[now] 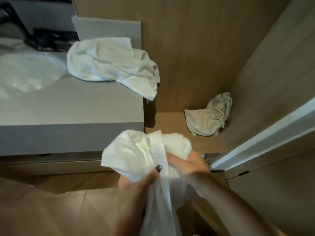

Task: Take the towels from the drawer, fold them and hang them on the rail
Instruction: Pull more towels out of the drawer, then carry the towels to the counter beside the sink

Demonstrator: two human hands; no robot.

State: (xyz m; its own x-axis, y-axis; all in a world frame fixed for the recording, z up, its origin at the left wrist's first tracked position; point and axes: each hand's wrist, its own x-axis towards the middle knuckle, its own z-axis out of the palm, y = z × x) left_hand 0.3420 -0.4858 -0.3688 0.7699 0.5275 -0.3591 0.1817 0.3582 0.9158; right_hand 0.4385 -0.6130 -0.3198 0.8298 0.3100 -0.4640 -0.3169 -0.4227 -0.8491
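Head view shows both hands, left hand (136,186) and right hand (187,165), gripping a bunched white towel (134,150) below the counter (68,106), seemingly by one edge, so its loose tail could slip and spoil the fold.

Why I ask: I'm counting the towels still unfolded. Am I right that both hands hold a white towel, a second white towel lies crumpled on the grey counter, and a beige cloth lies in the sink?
Not quite. In the head view the beige cloth lies on the wooden shelf, not in the sink. The rest holds.
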